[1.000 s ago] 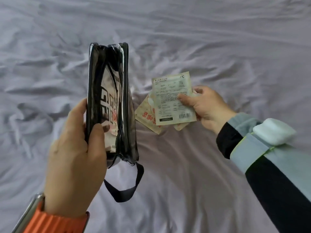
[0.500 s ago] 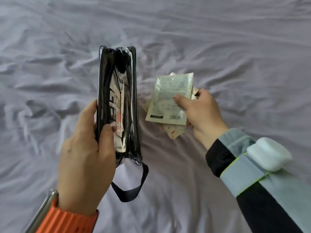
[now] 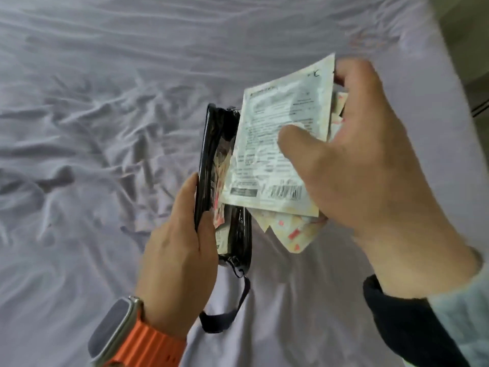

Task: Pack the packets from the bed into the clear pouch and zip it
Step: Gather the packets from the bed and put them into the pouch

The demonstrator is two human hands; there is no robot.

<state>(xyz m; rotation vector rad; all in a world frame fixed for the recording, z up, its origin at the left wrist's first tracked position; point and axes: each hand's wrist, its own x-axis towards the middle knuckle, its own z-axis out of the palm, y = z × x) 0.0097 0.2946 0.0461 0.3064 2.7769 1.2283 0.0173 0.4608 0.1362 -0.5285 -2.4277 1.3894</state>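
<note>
My left hand [image 3: 177,258] grips the clear pouch [image 3: 211,144] with black trim, held upright with its mouth open toward me; some packets show inside it. My right hand [image 3: 365,165] holds a stack of packets [image 3: 275,144], thumb pressed on the top white one with printed text and a barcode. Cream and red packets [image 3: 291,231] stick out below it. The stack is raised off the bed and overlaps the pouch's right side. A black wrist strap [image 3: 232,308] hangs from the pouch's lower end.
Wrinkled lavender bedsheet [image 3: 92,128] fills the view. The bed's right edge [image 3: 447,75] runs down the upper right, with floor beyond it. A watch with an orange band [image 3: 137,337] sits on my left wrist.
My right hand lifted the stack of packets off the bed and brought it up and left against the pouch. The pouch stays in my left hand.
</note>
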